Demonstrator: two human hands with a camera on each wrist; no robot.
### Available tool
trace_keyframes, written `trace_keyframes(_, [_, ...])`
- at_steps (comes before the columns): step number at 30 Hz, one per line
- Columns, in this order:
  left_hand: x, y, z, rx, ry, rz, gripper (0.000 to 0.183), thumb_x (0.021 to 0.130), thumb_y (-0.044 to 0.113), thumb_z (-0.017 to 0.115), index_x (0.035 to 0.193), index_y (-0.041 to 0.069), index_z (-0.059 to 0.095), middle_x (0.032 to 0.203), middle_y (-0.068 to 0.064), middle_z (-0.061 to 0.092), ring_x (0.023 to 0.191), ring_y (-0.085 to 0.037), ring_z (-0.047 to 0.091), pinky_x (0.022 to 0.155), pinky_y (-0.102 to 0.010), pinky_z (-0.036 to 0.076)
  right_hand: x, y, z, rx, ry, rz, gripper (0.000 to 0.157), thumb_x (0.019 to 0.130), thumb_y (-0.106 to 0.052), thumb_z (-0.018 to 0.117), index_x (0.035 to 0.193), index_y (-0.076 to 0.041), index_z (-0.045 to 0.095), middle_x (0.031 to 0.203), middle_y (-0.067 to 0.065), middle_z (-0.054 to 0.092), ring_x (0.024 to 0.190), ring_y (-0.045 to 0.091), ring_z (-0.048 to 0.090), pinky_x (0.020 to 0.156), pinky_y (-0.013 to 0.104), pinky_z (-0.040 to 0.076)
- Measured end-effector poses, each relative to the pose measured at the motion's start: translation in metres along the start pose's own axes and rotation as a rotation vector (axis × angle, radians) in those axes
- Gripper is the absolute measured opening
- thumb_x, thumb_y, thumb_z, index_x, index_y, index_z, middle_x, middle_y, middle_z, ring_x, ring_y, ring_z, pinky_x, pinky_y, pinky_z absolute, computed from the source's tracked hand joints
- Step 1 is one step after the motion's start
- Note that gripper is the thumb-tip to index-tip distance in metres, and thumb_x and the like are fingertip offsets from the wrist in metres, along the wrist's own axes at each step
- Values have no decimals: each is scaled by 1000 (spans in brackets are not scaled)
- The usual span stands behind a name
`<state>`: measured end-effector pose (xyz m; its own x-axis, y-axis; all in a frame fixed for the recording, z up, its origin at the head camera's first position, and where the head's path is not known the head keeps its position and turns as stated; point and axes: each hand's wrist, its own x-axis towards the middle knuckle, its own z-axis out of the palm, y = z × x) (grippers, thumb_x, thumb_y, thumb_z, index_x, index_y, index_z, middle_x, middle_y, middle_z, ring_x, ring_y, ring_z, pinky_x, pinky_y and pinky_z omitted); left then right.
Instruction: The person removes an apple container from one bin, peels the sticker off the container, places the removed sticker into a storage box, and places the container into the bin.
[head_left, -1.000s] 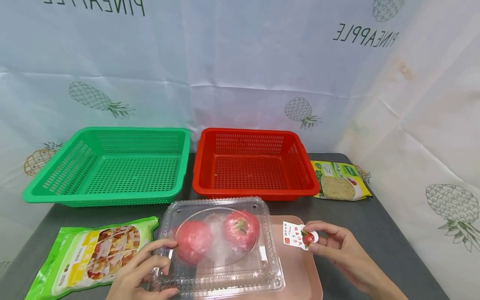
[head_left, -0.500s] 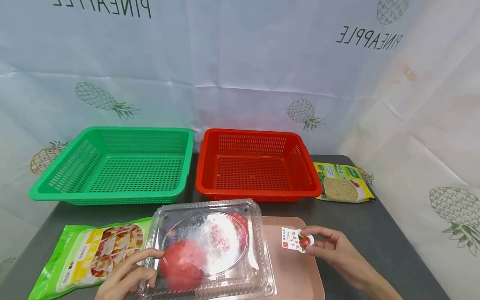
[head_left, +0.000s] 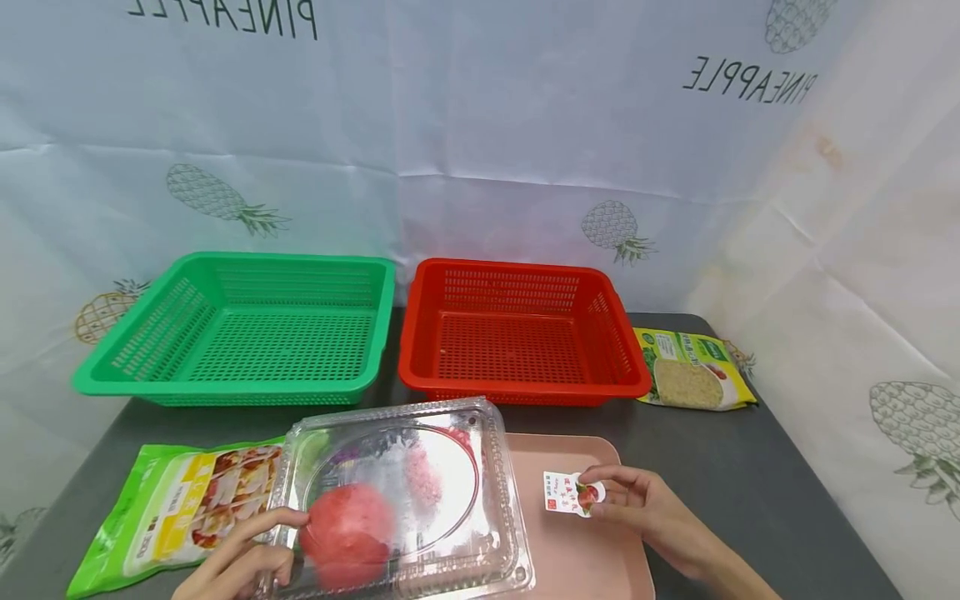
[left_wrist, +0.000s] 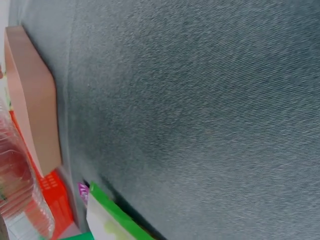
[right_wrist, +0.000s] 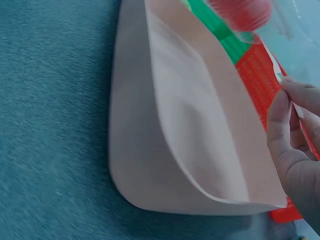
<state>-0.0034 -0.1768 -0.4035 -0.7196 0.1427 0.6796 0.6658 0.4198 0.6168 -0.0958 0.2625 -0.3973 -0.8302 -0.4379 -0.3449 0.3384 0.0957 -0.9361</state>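
A clear plastic clamshell box (head_left: 420, 533) is tilted above the pink tray (head_left: 585, 450). Round red fruits (head_left: 348, 533) show inside; glare on the lid blurs one of them, and their kind is unclear. My left hand (head_left: 240, 554) grips the box by its left edge, the thumb out of sight in the head view. Over the tray's right side, my right hand (head_left: 648, 508) pinches a small white label (head_left: 562, 493) between thumb and fingers. The label bears red characters and a printed red fruit. In the right wrist view it is seen nearly edge-on, apart from the box.
Behind stand a green basket (head_left: 232, 387) and a red basket (head_left: 525, 390). A green food bag (head_left: 180, 517) lies at the left, partly behind the box. A yellow-green packet (head_left: 690, 371) is at the far right. A printed cloth (head_left: 480, 100) hangs behind the table.
The box has shifted left and tilted, with the fruits sliding toward its lower left. My left hand has moved left with it. The label and right hand have shifted slightly left.
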Motion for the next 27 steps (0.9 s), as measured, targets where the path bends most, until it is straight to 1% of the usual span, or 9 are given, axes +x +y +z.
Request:
trace_keyframes(4, [-2,-3,-2,-38,11,46,41,68,-20,67,87,15,60,116,-11,56,55,6,30,48,-6,24,5,6,6,12,-19,-21,28,90,-5,64,118,-10,65,120,3,58,99,13,60,84,28,50])
trace_keyframes(7, [-3,-9,-4,-94,1,116,22,84,-10,65,88,11,60,118,-15,55,72,2,46,54,-9,30,8,9,10,7,-28,-32,30,89,-4,65,118,-8,64,120,4,58,98,13,60,83,27,50])
trace_keyframes(9, [-3,-13,-5,-123,-18,167,9,92,0,60,89,8,60,120,-17,53,86,-4,50,58,-12,32,11,12,12,-3,-29,-41,30,88,-4,66,118,-7,64,119,4,59,95,13,61,81,26,50])
trace_keyframes(11, [-3,-16,-7,-128,-28,193,9,97,7,56,88,7,59,122,-17,52,97,-8,51,61,-14,32,13,16,14,-17,-31,-50,31,88,-4,66,119,-3,62,114,4,61,92,12,62,80,26,51])
trace_keyframes(14, [-6,-18,-9,-122,-35,184,12,99,10,53,87,8,58,124,-14,52,92,-5,50,58,-12,32,17,23,16,-28,-42,-57,34,88,-4,66,120,0,59,107,3,65,88,10,62,77,25,51])
trace_keyframes(17, [-11,-20,-10,-124,-24,144,11,98,9,55,87,11,59,125,-11,54,90,-4,51,56,-12,32,20,28,18,-28,-70,-57,35,88,-4,66,122,3,57,98,2,68,85,8,62,76,23,51])
trace_keyframes(22, [-17,-25,-11,-289,-24,134,14,93,-8,54,91,4,61,127,-14,52,84,-7,50,54,-17,34,23,34,21,-18,-106,-83,36,88,-2,65,121,8,54,90,-1,69,82,5,62,75,21,50])
trace_keyframes(24, [-19,-27,-11,-369,-27,132,18,90,-16,52,96,-2,62,126,-15,52,77,-8,49,51,-19,33,24,35,22,-20,-110,-108,37,88,-2,65,121,11,52,87,-1,69,79,5,61,73,20,50])
trace_keyframes(27, [-20,-28,-12,-430,-31,130,24,88,-21,48,107,-12,58,118,-14,55,69,-9,47,47,-21,31,25,37,24,-19,-109,-123,41,87,-1,65,121,15,49,82,-3,67,75,4,59,71,19,49])
